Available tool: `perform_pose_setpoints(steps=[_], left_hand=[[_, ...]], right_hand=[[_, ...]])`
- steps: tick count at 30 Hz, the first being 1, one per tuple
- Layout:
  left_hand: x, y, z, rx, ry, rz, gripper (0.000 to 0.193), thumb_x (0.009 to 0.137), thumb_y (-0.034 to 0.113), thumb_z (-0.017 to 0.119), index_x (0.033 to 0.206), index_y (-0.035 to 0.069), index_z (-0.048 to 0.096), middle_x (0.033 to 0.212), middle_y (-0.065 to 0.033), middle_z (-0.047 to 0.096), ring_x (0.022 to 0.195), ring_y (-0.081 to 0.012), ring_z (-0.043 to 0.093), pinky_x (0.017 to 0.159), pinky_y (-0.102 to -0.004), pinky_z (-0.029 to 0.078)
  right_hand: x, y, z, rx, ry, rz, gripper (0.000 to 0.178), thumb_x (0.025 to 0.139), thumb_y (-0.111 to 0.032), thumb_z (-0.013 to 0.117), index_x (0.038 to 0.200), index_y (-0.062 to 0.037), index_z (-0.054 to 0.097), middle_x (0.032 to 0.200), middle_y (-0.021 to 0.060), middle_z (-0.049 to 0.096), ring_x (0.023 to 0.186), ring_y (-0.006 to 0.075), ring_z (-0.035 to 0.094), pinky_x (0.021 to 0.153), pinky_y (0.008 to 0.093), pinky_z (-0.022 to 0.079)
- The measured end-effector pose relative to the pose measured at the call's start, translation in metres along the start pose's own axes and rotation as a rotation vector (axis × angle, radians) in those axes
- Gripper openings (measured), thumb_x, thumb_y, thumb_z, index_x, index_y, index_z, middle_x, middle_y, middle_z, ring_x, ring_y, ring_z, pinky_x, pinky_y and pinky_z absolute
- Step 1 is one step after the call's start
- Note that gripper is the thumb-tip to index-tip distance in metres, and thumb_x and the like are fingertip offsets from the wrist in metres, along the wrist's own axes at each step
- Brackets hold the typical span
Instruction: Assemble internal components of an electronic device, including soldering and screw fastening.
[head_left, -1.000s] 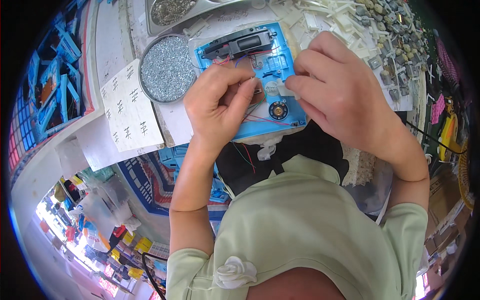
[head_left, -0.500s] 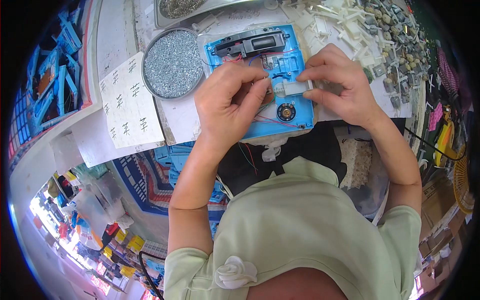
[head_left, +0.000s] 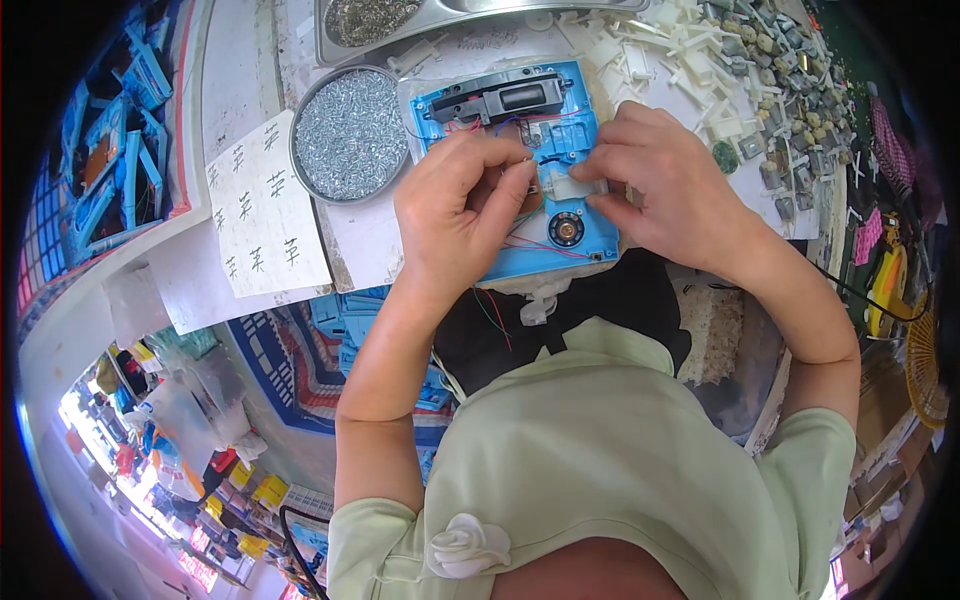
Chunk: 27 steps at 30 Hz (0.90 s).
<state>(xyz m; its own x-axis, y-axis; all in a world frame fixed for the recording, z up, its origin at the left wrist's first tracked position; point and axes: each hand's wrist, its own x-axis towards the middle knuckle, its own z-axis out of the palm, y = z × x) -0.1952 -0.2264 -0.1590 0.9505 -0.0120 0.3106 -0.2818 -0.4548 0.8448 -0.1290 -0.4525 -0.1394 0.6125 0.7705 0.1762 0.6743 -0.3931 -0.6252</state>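
The right hand (head_left: 625, 190), fingers narrowed on a white plastic piece (head_left: 565, 186), had slid inward, bringing it over the blue casing (head_left: 520, 262) by the bench's (head_left: 238, 80) near edge. The left hand (head_left: 455, 205) stayed pinched, its contents unclear.

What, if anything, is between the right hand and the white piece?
Nothing visible. The right hand pinches the right end of the white piece, over the blue case.
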Motion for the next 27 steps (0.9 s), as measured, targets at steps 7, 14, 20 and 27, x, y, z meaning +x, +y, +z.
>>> perform_pose_setpoints(steps=[7, 14, 20, 27], left_hand=[[-0.002, 0.000, -0.001, 0.012, -0.018, -0.019, 0.007, 0.089, 0.001, 0.076, 0.093, 0.002, 0.071, 0.080, -0.0055, 0.067, 0.062, -0.0105, 0.064, 0.055, -0.0235, 0.050], [-0.001, 0.004, -0.001, -0.028, -0.011, -0.040, 0.007, 0.088, 0.000, 0.077, 0.092, 0.001, 0.071, 0.082, -0.0060, 0.067, 0.063, -0.0100, 0.061, 0.055, -0.0239, 0.049], [-0.011, 0.006, -0.006, -0.035, -0.010, -0.125, 0.019, 0.084, 0.001, 0.079, 0.099, 0.003, 0.067, 0.086, -0.0067, 0.064, 0.066, -0.0148, 0.060, 0.056, -0.0293, 0.049], [-0.018, 0.015, -0.011, 0.212, -0.244, 0.034, 0.026, 0.075, 0.001, 0.079, 0.096, 0.005, 0.064, 0.098, -0.0119, 0.061, 0.085, -0.0342, 0.063, 0.070, -0.0418, 0.052]], right_hand=[[-0.003, -0.004, -0.014, -0.116, -0.006, -0.040, 0.033, 0.071, -0.012, 0.079, 0.102, -0.0085, 0.069, 0.090, 0.0066, 0.064, 0.092, 0.0301, 0.060, 0.080, 0.0430, 0.048], [-0.021, -0.008, -0.005, -0.066, 0.092, -0.013, 0.028, 0.071, -0.016, 0.082, 0.094, -0.0107, 0.068, 0.087, 0.0042, 0.060, 0.088, 0.0285, 0.057, 0.078, 0.0427, 0.045], [-0.008, -0.022, 0.024, -0.074, 0.171, -0.069, 0.020, 0.071, -0.013, 0.081, 0.085, -0.0105, 0.067, 0.086, 0.0026, 0.057, 0.087, 0.0265, 0.056, 0.076, 0.0406, 0.045], [-0.009, -0.024, 0.027, -0.111, 0.174, -0.069, 0.020, 0.071, -0.013, 0.081, 0.090, -0.0107, 0.073, 0.088, 0.0019, 0.058, 0.087, 0.0254, 0.055, 0.075, 0.0399, 0.044]])
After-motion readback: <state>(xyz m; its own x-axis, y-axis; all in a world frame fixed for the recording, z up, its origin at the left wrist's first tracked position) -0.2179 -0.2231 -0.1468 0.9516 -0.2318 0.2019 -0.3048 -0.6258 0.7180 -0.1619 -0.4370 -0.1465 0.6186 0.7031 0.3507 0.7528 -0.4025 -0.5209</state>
